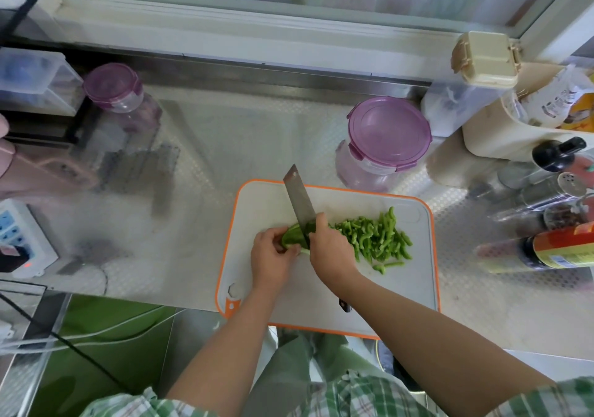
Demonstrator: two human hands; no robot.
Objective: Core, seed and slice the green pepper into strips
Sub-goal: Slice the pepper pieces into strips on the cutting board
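I read: L hand (273, 256) pinches pepper piece (294, 236), uncut length lying left of cleaver (299, 204); R hand (331, 249) fingers (321, 220) wrapped on it.

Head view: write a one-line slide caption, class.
Left hand steadies the green pepper piece; right hand slices it with a steel cleaver beside green strips on an orange-rimmed white board.

You're standing in a home kitchen, no doubt about it. An embossed steel counter (225, 146) runs below you, up against a window sill (225, 31). On it sits a white cutting board (401, 288) with an orange rim, carrying green pepper (376, 240) and a cleaver (299, 201). Purple-lidded storage jars (389, 130) stand at the back. Off to your right crowd sauce bottles (559, 251), a spice shaker (570, 185) and a beige clip-lid container (485, 59).
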